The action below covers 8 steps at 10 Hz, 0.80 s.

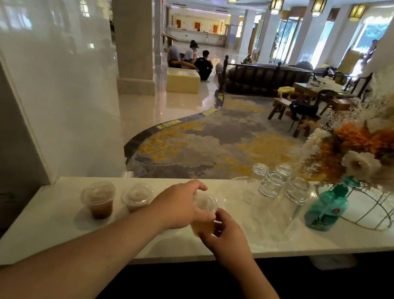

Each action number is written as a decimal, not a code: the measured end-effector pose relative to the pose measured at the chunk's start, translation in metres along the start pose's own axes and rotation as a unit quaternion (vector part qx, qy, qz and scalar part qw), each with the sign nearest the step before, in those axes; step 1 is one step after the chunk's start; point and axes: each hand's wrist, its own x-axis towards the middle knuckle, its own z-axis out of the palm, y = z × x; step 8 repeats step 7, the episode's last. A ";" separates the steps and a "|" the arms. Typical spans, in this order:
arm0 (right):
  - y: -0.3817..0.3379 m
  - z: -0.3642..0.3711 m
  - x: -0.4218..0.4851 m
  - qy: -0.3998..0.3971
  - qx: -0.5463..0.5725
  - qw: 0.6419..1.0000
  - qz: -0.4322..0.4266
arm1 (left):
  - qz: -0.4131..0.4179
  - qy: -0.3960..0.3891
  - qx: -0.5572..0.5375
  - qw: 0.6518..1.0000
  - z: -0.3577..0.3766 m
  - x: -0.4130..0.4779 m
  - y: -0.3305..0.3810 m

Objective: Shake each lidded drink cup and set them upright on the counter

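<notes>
Three clear lidded cups of brown drink are on or just over the white counter [58,226]. The left cup [98,199] stands upright. A second cup [136,196] stands right of it, partly hidden by my left wrist. Both my hands hold the third cup [204,212], with amber liquid in it, near the counter's middle. My left hand [179,205] wraps its upper left side. My right hand [225,237] grips its lower right side. Whether its base touches the counter is hidden.
Several upturned clear glasses [274,183] stand on a clear tray [233,192] right of the held cup. Further right stand a teal bottle [326,210] and a flower arrangement [372,153] on a wire stand. A glass panel [50,65] rises at the left.
</notes>
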 end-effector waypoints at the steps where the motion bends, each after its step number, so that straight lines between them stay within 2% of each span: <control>1: 0.011 0.002 0.012 0.035 -0.016 0.999 0.001 | 0.051 0.000 0.129 0.990 0.015 0.019 0.012; 2: 0.023 0.004 0.026 0.052 -0.035 0.998 0.020 | 0.093 -0.019 0.210 0.973 0.024 0.037 0.016; 3: 0.031 0.006 0.038 0.068 -0.025 0.997 0.028 | 0.096 -0.036 0.229 0.968 0.030 0.054 0.016; 5: 0.040 0.008 0.050 0.059 -0.023 0.996 0.055 | 0.088 -0.075 0.237 0.965 0.040 0.069 0.006; 8: 0.040 0.010 0.053 0.071 -0.024 0.996 0.041 | 0.106 -0.056 0.233 0.965 0.044 0.072 -0.001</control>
